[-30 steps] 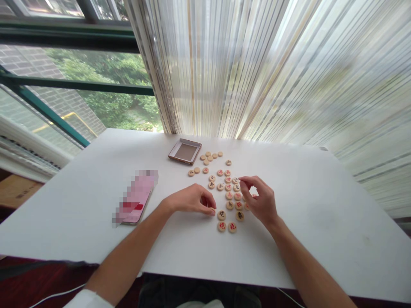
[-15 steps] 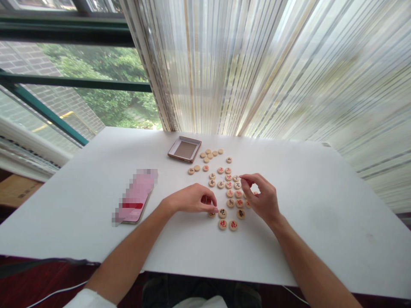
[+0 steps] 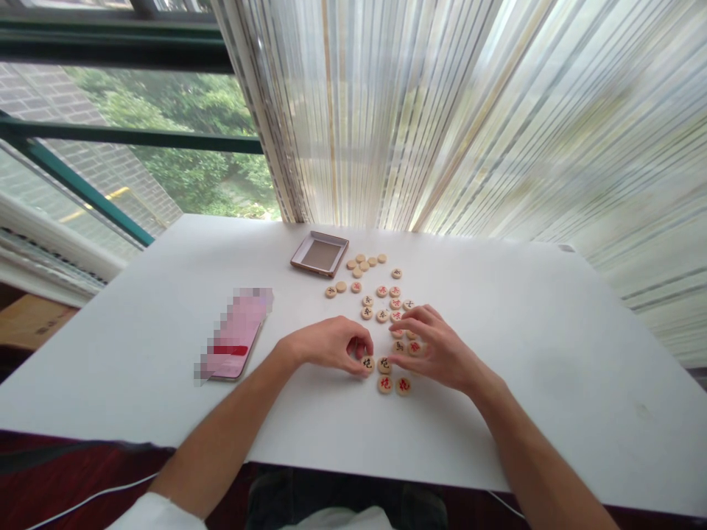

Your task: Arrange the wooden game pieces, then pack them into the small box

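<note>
My left hand is curled on the white table, its thumb and bent fingers closed at the edge of a round wooden Chinese chess piece with a black character. Just right of that lies another black-lettered piece, near the thumb tip of my right hand. The right fingers are spread over the cluster, hold nothing visible, and hide several pieces. Two red-lettered pieces, a left one and a right one, lie side by side nearest me.
Farther back are more loose pieces, some with blank faces up. A shallow open box sits behind them. On the left lies a phone, partly blurred out. Striped curtains and a window border the table.
My right hand has moved left and toward me from the upper pieces, its fingers spreading from a pinch. My left hand has shifted slightly, uncovering more of the black-lettered piece at its fingertips.
</note>
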Tool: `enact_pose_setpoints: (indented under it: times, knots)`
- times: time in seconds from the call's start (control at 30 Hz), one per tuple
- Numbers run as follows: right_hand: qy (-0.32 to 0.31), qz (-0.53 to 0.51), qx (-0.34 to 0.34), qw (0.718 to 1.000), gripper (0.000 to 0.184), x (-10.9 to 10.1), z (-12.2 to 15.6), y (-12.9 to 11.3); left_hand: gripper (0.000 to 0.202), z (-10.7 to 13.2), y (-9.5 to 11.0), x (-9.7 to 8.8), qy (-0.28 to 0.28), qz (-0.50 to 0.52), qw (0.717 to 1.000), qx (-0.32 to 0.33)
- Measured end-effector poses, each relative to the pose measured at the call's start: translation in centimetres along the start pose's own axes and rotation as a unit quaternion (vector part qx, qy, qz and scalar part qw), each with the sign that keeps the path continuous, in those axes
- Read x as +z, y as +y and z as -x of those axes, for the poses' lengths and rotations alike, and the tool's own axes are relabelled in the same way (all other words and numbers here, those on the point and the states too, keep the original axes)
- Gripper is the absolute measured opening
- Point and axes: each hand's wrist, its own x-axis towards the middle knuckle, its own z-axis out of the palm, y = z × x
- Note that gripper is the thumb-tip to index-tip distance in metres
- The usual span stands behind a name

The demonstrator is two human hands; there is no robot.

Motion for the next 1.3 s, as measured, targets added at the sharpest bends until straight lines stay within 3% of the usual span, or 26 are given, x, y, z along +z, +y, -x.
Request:
enact_pose_setpoints:
  times: [0.17, 0.5, 0.67, 0.73, 0.87, 0.93, 1.17, 1.3]
  knots:
    - [-0.042, 0.042, 0.002, 0.998, 0.037, 0.7, 0.0, -0.4, 0.029, 0.0, -0.1, -0.1, -0.007, 0.012, 1.0, -0.009]
    - [-0.041, 0.047, -0.001, 0.998, 0.035, 0.8, -0.1, -0.4, 0.023, 0.1, -0.1, 0.1, 0.001, -0.002, 1.0, 0.0]
    - [-0.037, 0.022, 0.008, 0.999, 0.036, 0.6, 0.1, -0.1, 0.03, 0.4, -0.1, -0.4, 0.003, 0.0, 1.0, -0.001]
    - [-0.033, 0.023, 0.017, 0.999, 0.033, 0.5, 0.1, 0.0, 0.028, 0.4, -0.3, -0.7, 0.049, -0.012, 0.999, -0.003]
    - [0.003, 0.032, 0.023, 0.999, 0.021, 0.3, 0.0, 0.2, 0.021, -0.2, -0.9, -1.0, 0.245, -0.069, 0.967, -0.003]
    - [0.03, 0.035, 0.023, 0.999, 0.018, 0.3, -0.1, 0.4, 0.025, -0.7, -1.3, -0.8, 0.292, -0.082, 0.953, 0.01]
    - [0.093, 0.042, 0.048, 0.994, 0.012, 0.4, -0.1, 1.4, 0.027, -2.2, -2.3, 0.5, 0.315, -0.106, 0.943, 0.011]
    - [0.098, 0.036, 0.051, 0.993, 0.011, 0.4, -0.1, 1.5, 0.022, -2.3, -2.4, 0.6, 0.294, -0.095, 0.951, 0.006]
